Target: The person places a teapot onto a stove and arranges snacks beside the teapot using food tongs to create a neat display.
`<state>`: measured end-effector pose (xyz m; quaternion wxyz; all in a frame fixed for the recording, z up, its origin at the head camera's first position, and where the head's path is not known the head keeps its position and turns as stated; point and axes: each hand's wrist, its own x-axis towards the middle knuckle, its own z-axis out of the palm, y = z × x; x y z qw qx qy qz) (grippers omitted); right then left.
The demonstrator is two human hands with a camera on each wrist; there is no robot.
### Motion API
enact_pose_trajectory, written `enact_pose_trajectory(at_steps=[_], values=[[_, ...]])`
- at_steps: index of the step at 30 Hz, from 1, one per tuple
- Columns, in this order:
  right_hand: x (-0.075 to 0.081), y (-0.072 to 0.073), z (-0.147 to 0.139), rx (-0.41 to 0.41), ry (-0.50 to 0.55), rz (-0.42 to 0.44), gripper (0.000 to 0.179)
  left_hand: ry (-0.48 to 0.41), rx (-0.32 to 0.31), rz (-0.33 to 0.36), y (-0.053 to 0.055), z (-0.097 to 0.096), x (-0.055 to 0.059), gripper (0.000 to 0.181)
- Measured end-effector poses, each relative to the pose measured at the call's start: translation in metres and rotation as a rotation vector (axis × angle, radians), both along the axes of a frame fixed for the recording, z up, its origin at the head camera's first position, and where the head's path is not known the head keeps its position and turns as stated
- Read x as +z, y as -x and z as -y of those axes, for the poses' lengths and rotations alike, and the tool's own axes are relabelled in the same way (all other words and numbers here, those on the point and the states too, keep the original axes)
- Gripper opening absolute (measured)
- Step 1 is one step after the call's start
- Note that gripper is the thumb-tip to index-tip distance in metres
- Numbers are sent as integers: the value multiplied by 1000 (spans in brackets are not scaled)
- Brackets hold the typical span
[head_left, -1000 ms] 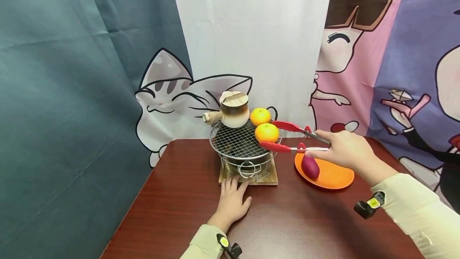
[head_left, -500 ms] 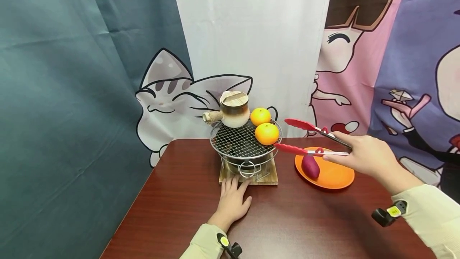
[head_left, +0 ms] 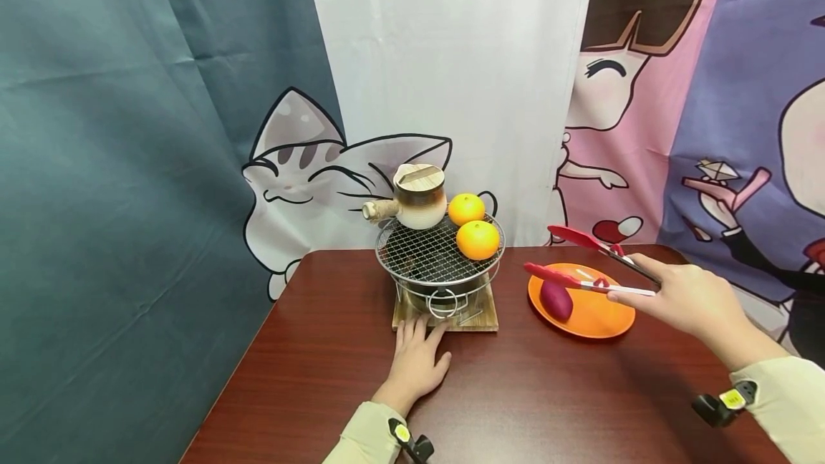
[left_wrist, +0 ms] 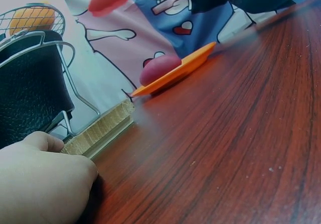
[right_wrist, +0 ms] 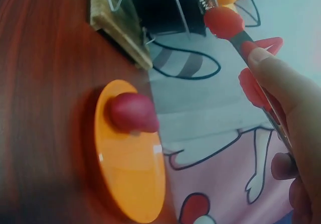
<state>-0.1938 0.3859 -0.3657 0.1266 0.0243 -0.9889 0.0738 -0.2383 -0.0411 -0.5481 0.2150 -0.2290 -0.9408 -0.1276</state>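
My right hand [head_left: 686,299] grips a pair of red-tipped tongs [head_left: 583,281], whose arms stand apart with nothing between them, above the orange plate [head_left: 596,313]. On that plate's left side lies a purple sweet potato [head_left: 556,300]. My left hand [head_left: 415,364] rests with spread fingers at the front edge of the wooden board [head_left: 483,313] under the small grill. Two oranges [head_left: 478,240] sit on the right part of the wire grate [head_left: 419,256], touching or nearly so. Behind them to the left stands a lidded teapot [head_left: 420,199] with a side handle.
The grill [left_wrist: 30,88] stands on the board near the table's back edge. A printed curtain [head_left: 451,56] hangs right behind the brown table [head_left: 515,392]. The orange plate [right_wrist: 133,179] is to the right of the grill.
My right hand has drawn the tongs away from the front orange, to the right and slightly down, over the plate. The oranges, teapot and left hand have stayed put.
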Motion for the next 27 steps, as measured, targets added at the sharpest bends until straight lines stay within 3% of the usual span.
enact_pose_trajectory(at_steps=[27], values=[[-76,-4,-22,-42,25,129,103,-13,-3,21,-1,0,1,54]])
